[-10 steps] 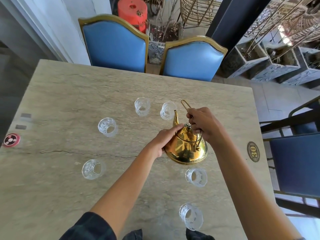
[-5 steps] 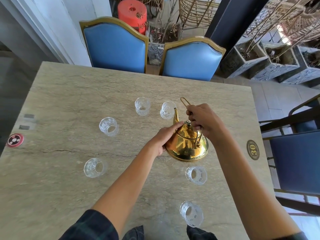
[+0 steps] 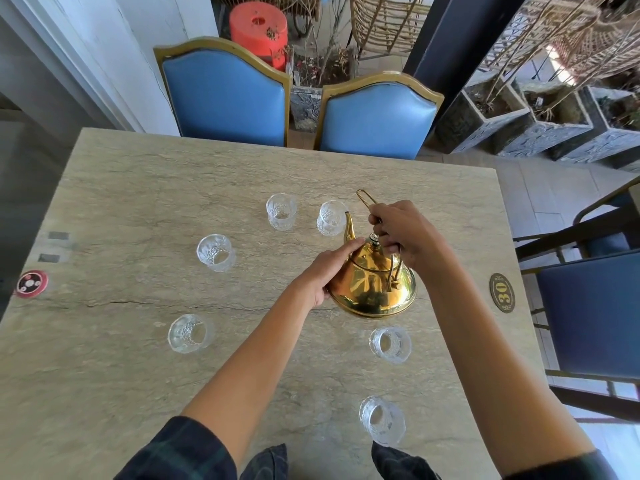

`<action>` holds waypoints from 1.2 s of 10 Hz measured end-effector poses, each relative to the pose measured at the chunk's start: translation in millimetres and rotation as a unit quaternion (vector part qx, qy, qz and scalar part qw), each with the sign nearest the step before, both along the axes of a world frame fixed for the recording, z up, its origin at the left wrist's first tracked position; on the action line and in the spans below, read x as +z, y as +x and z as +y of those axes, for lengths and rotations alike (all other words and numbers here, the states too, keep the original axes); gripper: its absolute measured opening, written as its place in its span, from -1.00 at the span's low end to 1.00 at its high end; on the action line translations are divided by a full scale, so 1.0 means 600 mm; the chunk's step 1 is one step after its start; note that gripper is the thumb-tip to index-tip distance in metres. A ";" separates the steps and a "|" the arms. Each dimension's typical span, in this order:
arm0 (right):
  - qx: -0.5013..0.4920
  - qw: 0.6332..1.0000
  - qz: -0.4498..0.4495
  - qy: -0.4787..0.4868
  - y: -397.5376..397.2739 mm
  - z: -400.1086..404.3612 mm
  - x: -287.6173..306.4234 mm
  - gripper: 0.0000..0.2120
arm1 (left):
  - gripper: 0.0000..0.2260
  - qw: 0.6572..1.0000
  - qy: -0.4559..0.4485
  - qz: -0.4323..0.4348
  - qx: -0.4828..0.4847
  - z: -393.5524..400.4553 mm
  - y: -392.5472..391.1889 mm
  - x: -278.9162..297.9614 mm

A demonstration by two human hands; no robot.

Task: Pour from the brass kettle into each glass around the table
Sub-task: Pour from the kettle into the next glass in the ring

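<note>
The brass kettle (image 3: 372,284) is held above the stone table (image 3: 121,188), tilted forward. Its spout tip sits at the rim of the far right glass (image 3: 330,218). My right hand (image 3: 403,233) grips the kettle's wire handle from above. My left hand (image 3: 329,270) presses against the kettle's left side and lid edge. Several cut glasses ring the table: far middle (image 3: 281,211), left (image 3: 215,252), near left (image 3: 189,333), near right (image 3: 390,344) and nearest (image 3: 382,420). I cannot tell whether liquid is flowing.
Two blue chairs (image 3: 225,95) (image 3: 375,116) stand at the far edge, another blue chair (image 3: 588,306) at the right. A brass number plate (image 3: 502,292) and a red round sticker (image 3: 31,284) lie on the table.
The kettle has moved a little farther away toward the far right glass and tipped further, bringing the spout to its rim. Both hands kept their hold.
</note>
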State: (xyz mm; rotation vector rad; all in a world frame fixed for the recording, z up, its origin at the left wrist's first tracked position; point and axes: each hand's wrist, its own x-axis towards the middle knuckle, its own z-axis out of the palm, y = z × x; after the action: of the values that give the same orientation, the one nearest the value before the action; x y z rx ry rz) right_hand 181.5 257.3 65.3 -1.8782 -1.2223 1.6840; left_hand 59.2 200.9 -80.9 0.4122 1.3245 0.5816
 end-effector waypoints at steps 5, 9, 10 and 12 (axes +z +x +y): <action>0.008 1.000 -0.002 0.007 0.002 -0.006 0.015 -0.76 | -0.11 1.000 0.000 0.008 -0.002 -0.005 0.003 0.015; 0.015 1.000 -0.006 0.013 0.002 -0.010 0.025 -0.76 | -0.06 1.000 0.004 0.005 0.001 -0.007 0.003 0.019; 0.016 1.000 -0.006 0.010 0.004 -0.011 0.026 -0.76 | -0.08 1.000 0.008 0.006 -0.003 -0.009 0.004 0.025; 0.020 1.000 -0.008 0.004 0.006 -0.012 0.029 -0.75 | -0.14 1.000 0.009 0.010 -0.001 -0.015 0.007 0.037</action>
State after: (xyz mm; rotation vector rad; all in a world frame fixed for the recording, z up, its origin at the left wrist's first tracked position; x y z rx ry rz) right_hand 185.2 250.2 82.5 -1.8775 -1.2792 1.6861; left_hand 63.1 191.8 -58.9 0.4351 1.3376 0.5895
